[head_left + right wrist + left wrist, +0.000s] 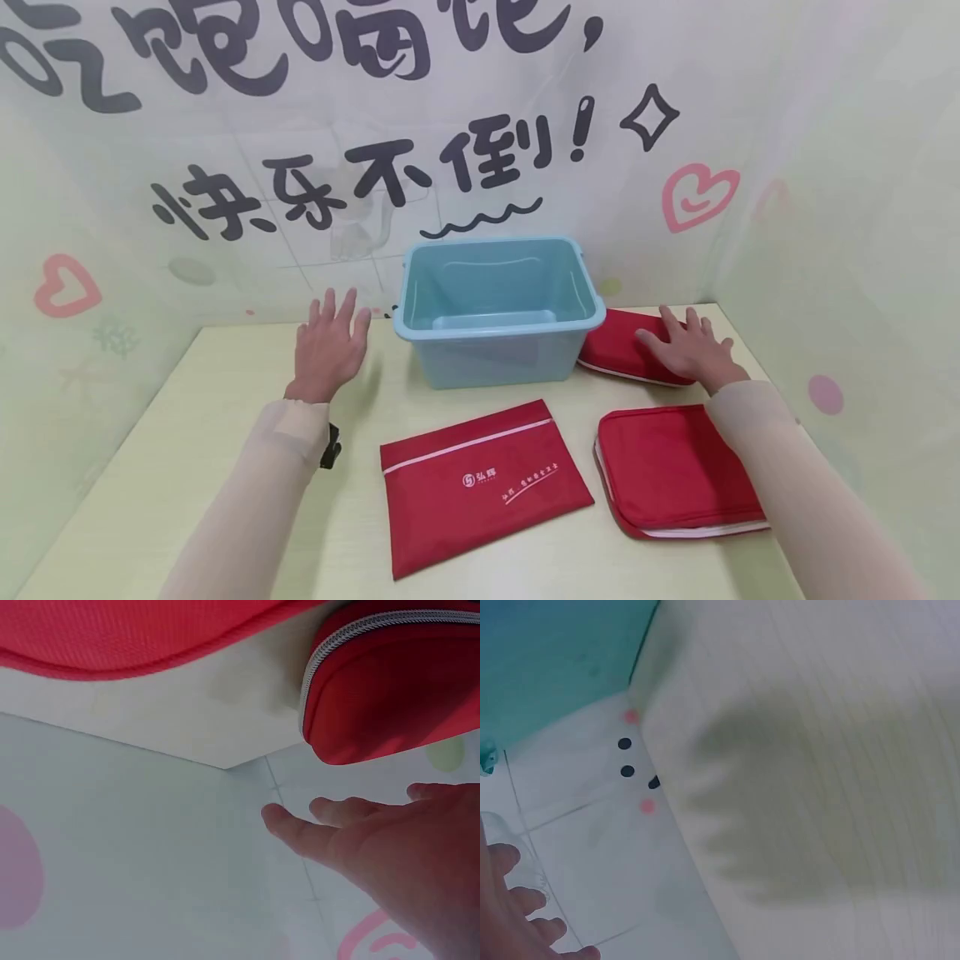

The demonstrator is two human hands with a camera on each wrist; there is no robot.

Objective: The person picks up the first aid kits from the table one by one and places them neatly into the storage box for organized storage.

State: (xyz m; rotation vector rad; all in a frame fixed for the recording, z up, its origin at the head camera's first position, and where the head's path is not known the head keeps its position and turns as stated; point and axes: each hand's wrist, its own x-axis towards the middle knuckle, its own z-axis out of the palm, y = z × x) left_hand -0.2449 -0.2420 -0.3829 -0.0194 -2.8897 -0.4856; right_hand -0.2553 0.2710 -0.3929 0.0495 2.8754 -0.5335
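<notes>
"While the left hand and right hand hover, how are they?"
"Both spread, holding nothing."
"Where are the things?"
"Blue bin between them; narrow red case beneath the right; squarer red case below its sleeve; flat red pouch between both sleeves."

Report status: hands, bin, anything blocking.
Left hand open, left of blue bin. Right hand open, over rear red case. Bin upright, nothing over its mouth.

You occupy a booth-like workspace: table at six o'clock, lettered backdrop at twelve, patterned wall at nine.
</notes>
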